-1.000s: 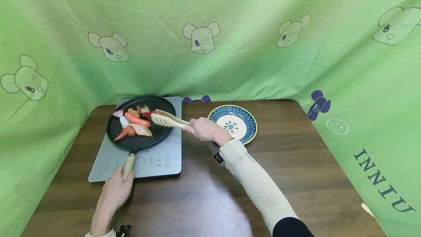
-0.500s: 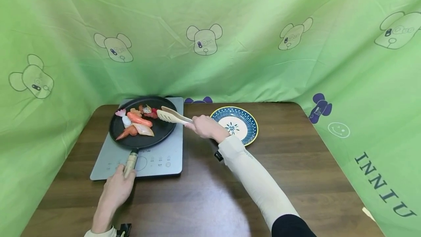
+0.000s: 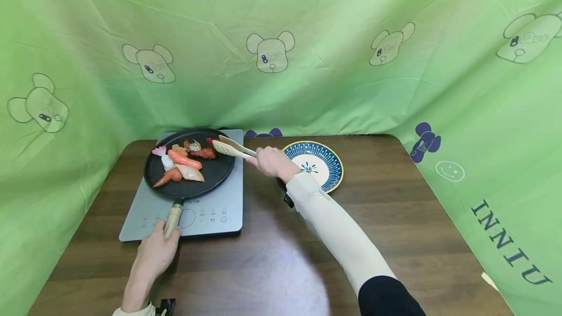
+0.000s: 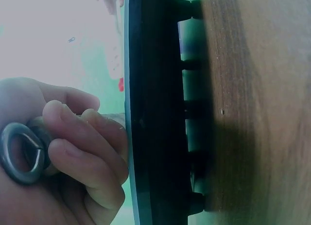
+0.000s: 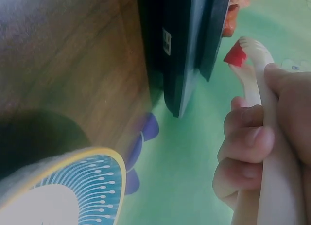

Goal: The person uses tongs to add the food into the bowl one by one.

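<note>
My left hand (image 3: 153, 252) grips the beige handle (image 3: 174, 214) of a round black frying pan (image 3: 215, 179); in the left wrist view the fingers curl round the handle, near its metal hanging ring (image 4: 22, 153). My right hand (image 3: 274, 164) holds cream-coloured tongs (image 3: 229, 148) over the pan's right side. A small red piece (image 5: 235, 55) sits between the tongs' tips, its kind unclear. In the pan lie a pink-tailed shrimp (image 3: 167, 162), an orange-red stick (image 3: 184, 160), a pale slice (image 3: 190, 173), a tapered reddish piece (image 3: 169, 177) and a glossy brown piece (image 3: 206, 153).
The pan stands on a grey induction cooker (image 3: 208, 226) at the table's left. A blue-and-white plate (image 3: 318, 167) with a yellow rim is right of it, partly behind my right hand. Green cloth (image 3: 272, 101) encloses the brown wooden table (image 3: 395, 218).
The tongs have moved rightward with the red piece between their tips. The glossy brown piece now shows fully. My left hand keeps its grip on the handle.
</note>
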Action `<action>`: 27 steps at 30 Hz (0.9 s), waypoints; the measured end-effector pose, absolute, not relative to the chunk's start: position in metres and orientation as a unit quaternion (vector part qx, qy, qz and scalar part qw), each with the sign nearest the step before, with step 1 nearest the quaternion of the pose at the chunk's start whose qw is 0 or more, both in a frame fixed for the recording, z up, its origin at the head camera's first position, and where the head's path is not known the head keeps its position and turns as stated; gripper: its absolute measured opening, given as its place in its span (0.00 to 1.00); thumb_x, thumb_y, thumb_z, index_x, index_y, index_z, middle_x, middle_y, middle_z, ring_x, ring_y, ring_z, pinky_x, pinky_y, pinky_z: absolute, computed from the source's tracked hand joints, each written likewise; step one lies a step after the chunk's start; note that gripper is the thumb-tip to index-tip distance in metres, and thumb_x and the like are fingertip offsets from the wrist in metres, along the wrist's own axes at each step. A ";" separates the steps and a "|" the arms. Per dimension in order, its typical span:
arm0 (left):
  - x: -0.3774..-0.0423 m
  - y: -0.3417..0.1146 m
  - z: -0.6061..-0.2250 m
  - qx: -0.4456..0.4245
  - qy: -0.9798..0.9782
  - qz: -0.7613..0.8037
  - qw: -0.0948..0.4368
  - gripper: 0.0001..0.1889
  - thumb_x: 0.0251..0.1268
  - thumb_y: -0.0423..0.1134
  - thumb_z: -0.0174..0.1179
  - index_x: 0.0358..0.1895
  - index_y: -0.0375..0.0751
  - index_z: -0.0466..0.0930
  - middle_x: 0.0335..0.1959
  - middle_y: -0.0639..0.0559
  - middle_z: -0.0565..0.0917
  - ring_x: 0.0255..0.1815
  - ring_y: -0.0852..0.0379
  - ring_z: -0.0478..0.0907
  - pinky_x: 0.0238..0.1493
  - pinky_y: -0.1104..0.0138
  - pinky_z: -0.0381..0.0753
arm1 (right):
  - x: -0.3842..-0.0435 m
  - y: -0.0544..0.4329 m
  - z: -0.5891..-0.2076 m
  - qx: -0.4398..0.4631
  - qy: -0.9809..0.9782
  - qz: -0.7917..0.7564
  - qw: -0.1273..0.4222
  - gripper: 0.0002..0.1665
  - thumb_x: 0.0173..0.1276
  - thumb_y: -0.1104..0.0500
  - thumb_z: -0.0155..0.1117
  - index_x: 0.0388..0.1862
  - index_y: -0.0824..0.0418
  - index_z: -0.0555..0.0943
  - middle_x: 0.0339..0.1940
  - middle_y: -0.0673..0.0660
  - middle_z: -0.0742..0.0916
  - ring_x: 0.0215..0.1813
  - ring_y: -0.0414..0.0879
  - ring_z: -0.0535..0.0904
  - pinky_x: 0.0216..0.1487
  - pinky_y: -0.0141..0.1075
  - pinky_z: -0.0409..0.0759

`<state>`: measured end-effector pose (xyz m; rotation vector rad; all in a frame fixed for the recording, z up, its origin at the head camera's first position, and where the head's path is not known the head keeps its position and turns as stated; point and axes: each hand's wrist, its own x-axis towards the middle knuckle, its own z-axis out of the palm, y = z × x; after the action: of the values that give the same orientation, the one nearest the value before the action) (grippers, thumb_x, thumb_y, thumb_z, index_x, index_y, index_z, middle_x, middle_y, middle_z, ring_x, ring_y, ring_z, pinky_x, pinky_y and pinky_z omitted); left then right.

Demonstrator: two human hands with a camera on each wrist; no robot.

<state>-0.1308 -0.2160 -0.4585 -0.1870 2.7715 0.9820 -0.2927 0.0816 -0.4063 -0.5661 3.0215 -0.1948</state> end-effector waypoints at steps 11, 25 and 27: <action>-0.132 -0.218 -0.460 -0.062 0.936 0.330 0.101 0.23 0.70 0.50 0.44 0.52 0.32 0.61 0.24 0.43 0.69 0.20 0.49 0.68 0.19 0.60 0.64 | -0.309 0.076 -0.406 -0.171 0.983 -0.054 0.035 0.28 0.73 0.37 0.39 0.35 0.59 0.74 0.27 0.55 0.79 0.31 0.50 0.77 0.34 0.44 0.75; -0.134 -0.217 -0.461 -0.070 0.934 0.334 0.108 0.24 0.70 0.51 0.44 0.54 0.32 0.60 0.24 0.42 0.69 0.20 0.49 0.67 0.18 0.60 0.64 | -0.323 0.064 -0.409 -0.163 0.984 -0.050 0.049 0.29 0.74 0.37 0.39 0.33 0.58 0.75 0.28 0.55 0.80 0.30 0.50 0.77 0.35 0.44 0.75; -0.134 -0.217 -0.461 -0.068 0.934 0.335 0.106 0.24 0.70 0.50 0.44 0.54 0.31 0.60 0.24 0.42 0.69 0.20 0.49 0.67 0.18 0.60 0.64 | -0.324 0.062 -0.409 -0.162 0.984 -0.053 0.048 0.29 0.74 0.37 0.39 0.32 0.58 0.76 0.28 0.55 0.80 0.30 0.50 0.77 0.34 0.44 0.75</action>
<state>-0.1341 -0.2173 -0.4610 -0.2009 2.7505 0.9857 -0.3241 0.0620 -0.4091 -0.4942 3.0004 -0.1608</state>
